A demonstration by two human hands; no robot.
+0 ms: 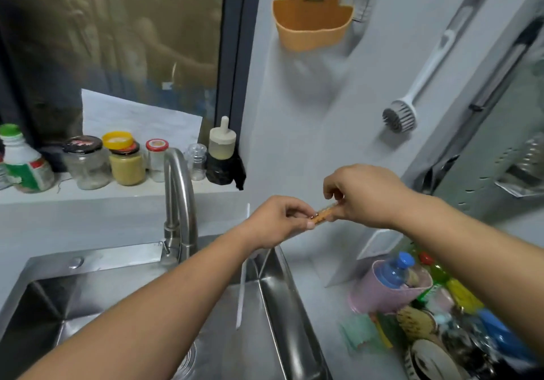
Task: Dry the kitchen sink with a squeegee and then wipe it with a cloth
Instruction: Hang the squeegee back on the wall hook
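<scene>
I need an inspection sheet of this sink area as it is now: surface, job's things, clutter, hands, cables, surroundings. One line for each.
Surface: steel sink with a bare basin; grey counter to its right.
Job's things: no squeegee or cloth clearly seen; a white strip hangs below the hands, what it is I cannot tell.
Clutter: jars and bottles on the window ledge; pink cup with a blue-capped bottle and other items crowded on the counter.
Hands: left hand and right hand pinch a small orange object between them, above the sink.
Cables: nothing seen.
Surroundings: faucet; dish brush and orange holder hang on the wall; window at left.
</scene>
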